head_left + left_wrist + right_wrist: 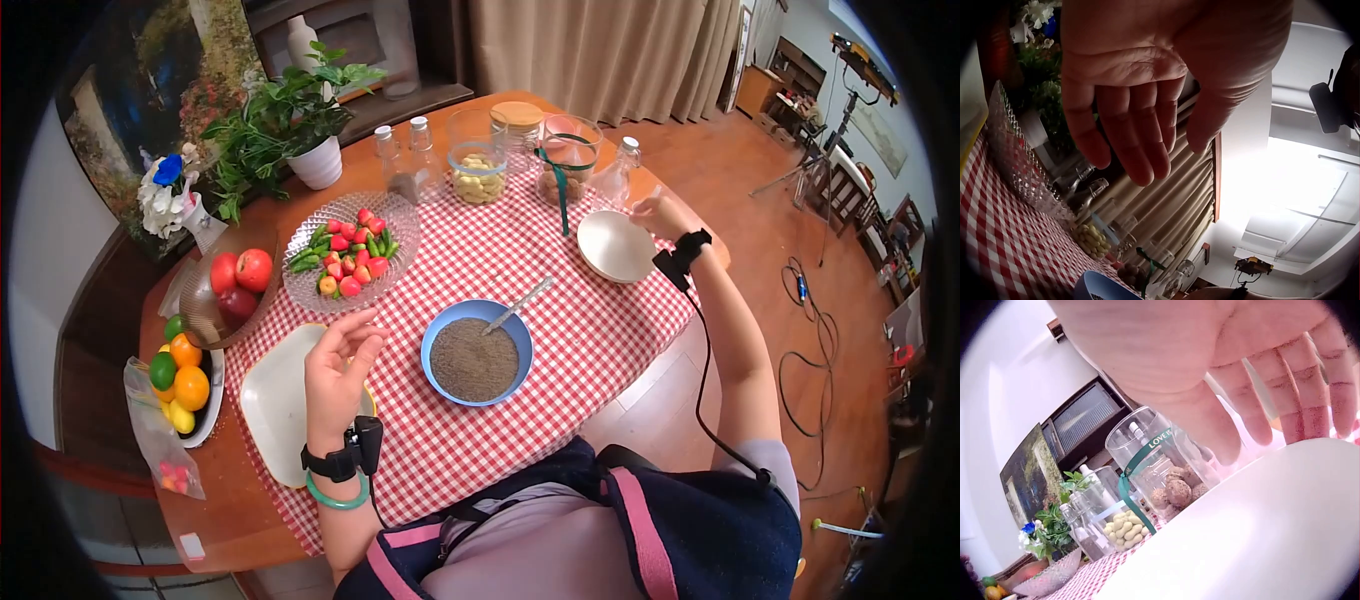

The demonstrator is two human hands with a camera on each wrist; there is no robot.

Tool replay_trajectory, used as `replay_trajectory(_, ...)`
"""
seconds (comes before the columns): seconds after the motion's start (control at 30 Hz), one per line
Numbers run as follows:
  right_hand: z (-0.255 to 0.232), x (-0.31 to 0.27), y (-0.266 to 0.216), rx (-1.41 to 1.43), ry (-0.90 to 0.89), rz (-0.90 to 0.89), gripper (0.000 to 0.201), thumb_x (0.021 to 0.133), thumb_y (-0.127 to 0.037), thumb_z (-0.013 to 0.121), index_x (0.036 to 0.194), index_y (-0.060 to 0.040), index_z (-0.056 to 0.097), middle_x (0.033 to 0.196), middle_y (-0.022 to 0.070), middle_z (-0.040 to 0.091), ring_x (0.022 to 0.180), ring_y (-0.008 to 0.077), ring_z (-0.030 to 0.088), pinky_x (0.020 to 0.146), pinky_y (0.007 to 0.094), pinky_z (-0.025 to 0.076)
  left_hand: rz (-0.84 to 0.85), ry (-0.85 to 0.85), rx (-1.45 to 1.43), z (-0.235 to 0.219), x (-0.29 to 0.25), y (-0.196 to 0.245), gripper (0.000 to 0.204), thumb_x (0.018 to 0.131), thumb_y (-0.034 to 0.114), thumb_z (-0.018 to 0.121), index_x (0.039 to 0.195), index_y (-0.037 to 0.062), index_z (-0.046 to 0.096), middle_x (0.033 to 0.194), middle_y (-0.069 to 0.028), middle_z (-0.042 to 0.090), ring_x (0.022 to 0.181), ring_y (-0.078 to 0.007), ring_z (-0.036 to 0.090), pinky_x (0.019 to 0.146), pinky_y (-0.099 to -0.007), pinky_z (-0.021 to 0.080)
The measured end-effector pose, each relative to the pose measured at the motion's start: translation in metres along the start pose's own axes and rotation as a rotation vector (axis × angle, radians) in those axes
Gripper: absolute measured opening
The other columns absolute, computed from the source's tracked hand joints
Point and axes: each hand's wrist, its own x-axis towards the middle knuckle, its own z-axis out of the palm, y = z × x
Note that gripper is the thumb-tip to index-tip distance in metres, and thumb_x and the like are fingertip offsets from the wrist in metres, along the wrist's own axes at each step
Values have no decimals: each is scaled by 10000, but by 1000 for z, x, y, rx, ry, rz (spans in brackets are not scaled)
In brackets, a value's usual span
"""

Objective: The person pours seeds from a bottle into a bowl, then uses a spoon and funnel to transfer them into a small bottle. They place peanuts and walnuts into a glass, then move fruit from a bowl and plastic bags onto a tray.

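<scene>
Over the right edge of a white square tray [270, 400] is the left hand [338, 375], its fingers loosely bent and holding nothing; the left wrist view shows its palm [1141, 69] and hanging fingers. The right hand [665, 215] is at the far right rim of a white bowl [615, 247]. In the right wrist view its fingers [1297, 394] are extended just past the bowl's edge [1260, 519]; contact cannot be told. Between the hands stands a blue bowl [428, 352] of dark grains, with a spoon [525, 300] leaning in it.
A glass bowl of strawberries and green peppers [350, 250] stands beyond the left hand. Jars of peanuts [478, 180] and brown balls [565, 185], plus glass bottles [613, 178], line the back. Fruit [188, 385] and a plant [290, 120] are at left. Checked cloth [590, 350] covers the table.
</scene>
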Motion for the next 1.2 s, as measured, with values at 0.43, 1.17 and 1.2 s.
replay_trajectory(0.43,6,-48,-8,253,-156,185,211,796,-59,603,958,73,572,779,167,657,652,257,689,611,331,596,-72,-52,57,12,0,-9,284,864,28,615,1140,-32,583,951,-95,664,888,-131,610,816,-257,478)
replay_trajectory(1.17,9,-70,-31,482,-280,222,255,835,-67,568,1043,79,545,841,162,648,681,233,683,646,329,595,17,-113,197,26,-5,-8,276,837,40,648,1107,-7,620,887,-81,675,812,-119,625,746,-259,497)
replay_trajectory(1.2,10,-77,-32,496,-265,214,256,836,-72,568,1041,80,544,835,160,649,682,231,684,646,330,596,26,-114,194,27,-6,-11,275,838,46,649,1107,-7,621,887,-80,675,805,-117,624,738,-257,498)
